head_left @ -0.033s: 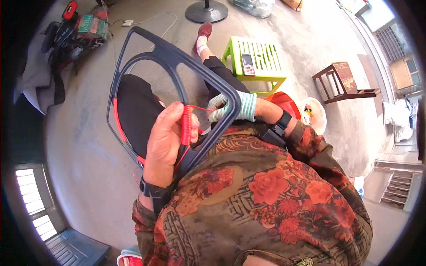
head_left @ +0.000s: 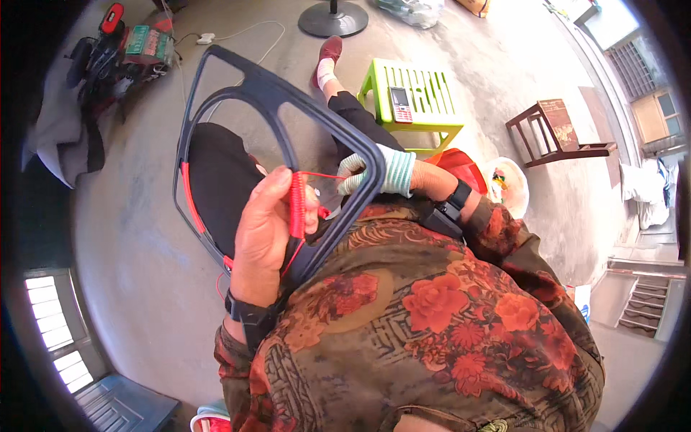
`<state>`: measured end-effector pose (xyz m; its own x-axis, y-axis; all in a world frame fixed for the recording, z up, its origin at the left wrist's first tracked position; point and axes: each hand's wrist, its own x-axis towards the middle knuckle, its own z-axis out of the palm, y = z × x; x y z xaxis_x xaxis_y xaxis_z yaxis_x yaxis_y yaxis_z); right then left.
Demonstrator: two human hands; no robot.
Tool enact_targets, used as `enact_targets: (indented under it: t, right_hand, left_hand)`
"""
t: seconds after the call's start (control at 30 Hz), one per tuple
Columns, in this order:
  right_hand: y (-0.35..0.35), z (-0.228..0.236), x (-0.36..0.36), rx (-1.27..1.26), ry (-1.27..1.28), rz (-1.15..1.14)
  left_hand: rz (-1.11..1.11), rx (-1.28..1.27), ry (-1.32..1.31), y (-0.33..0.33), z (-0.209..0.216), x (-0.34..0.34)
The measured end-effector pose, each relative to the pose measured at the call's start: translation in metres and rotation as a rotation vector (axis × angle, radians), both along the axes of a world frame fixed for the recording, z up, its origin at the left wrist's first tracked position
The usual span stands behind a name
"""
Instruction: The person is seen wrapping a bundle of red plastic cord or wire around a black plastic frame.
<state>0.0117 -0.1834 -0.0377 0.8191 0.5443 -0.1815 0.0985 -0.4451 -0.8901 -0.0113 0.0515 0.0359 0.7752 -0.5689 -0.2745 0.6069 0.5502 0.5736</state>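
My bare left hand (head_left: 263,223) is closed around the inner bar of a dark, flat plastic frame (head_left: 253,81) with a curved opening. Thumb and fingers press beside a tight coil of red cord (head_left: 297,205) wound on that bar. From the top of the coil a strand of red cord (head_left: 324,175) runs taut to my right hand (head_left: 397,173), which wears a pale knitted glove. Its fingers are pinched on the strand, partly behind the frame's outer bar. More red winding (head_left: 193,198) covers the frame's left side. The frame stands tilted over my lap.
A green plastic stool (head_left: 432,93) with a mobile phone (head_left: 401,106) on it stands ahead. Right of my knee are a red container (head_left: 461,167) and a white bucket (head_left: 520,189). A wooden chair (head_left: 558,133) is farther right, a round black base (head_left: 333,20) far ahead.
The frame and my left hand have shifted slightly to the left. The red strand still runs to my gloved right hand, which has barely moved.
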Motion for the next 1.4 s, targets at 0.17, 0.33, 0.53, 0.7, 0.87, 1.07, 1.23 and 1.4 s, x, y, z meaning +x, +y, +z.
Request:
enact_targets:
  t: [0.17, 0.33, 0.53, 0.7, 0.87, 1.07, 1.23, 1.4]
  right_hand:
    - [-0.017, -0.029, -0.001, -0.080, -0.265, -0.172]
    - [-0.044, -0.041, 0.006, -0.347, -0.811, -0.299]
    - [-0.087, -0.036, -0.007, -0.288, -0.511, -0.335]
    - [-0.123, -0.013, -0.024, -0.267, -0.159, -0.482]
    - [-0.163, 0.019, -0.052, 0.167, 0.203, -0.512]
    - [-0.185, 0.019, -0.070, 1.081, 0.309, -0.382]
    - [-0.166, 0.018, -0.049, 0.927, 0.332, -0.948]
    - [-0.123, 0.002, -0.020, -0.550, -0.490, -0.831]
  left_hand:
    - [0.044, -0.239, -0.097, 0.013, 0.023, -0.003]
    - [0.082, -0.461, -0.175, 0.028, 0.036, -0.002]
    - [0.164, -0.350, -0.121, 0.027, 0.029, 0.001]
    - [0.111, -0.308, -0.091, 0.029, 0.019, 0.011]
    - [0.124, -0.281, -0.053, 0.031, 0.011, 0.022]
    - [0.165, -0.091, 0.026, 0.017, -0.003, 0.028]
    - [0.109, 0.258, -0.065, -0.014, -0.033, 0.020]
    - [-0.023, 0.308, -0.107, -0.025, -0.031, 0.014]
